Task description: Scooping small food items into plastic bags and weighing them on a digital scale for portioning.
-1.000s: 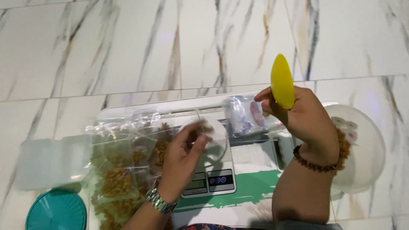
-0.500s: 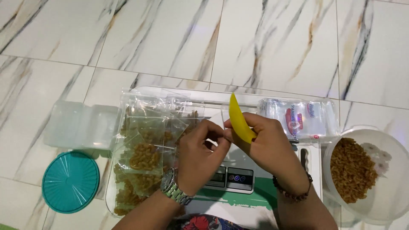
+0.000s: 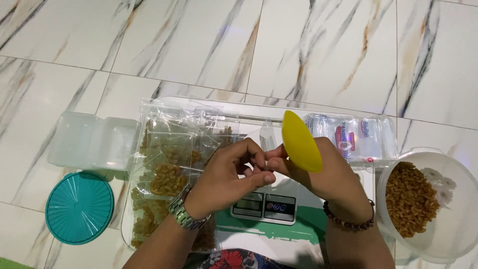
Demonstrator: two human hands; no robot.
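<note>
My left hand, with a metal watch on the wrist, meets my right hand above a white kitchen scale. The right hand holds a yellow plastic scoop with its bowl pointing up. The fingertips of both hands pinch a small clear plastic bag between them; whether anything is inside it is hard to tell. Several filled bags of macaroni lie to the left on a clear tray.
A white bowl at the right holds loose macaroni. A pack of empty plastic bags lies behind the right hand. A clear box and a teal round lid sit at the left on the marble floor.
The view has tilted down. My right hand came down and left with the scoop, and both hands now meet over the scale, pinching the small bag.
</note>
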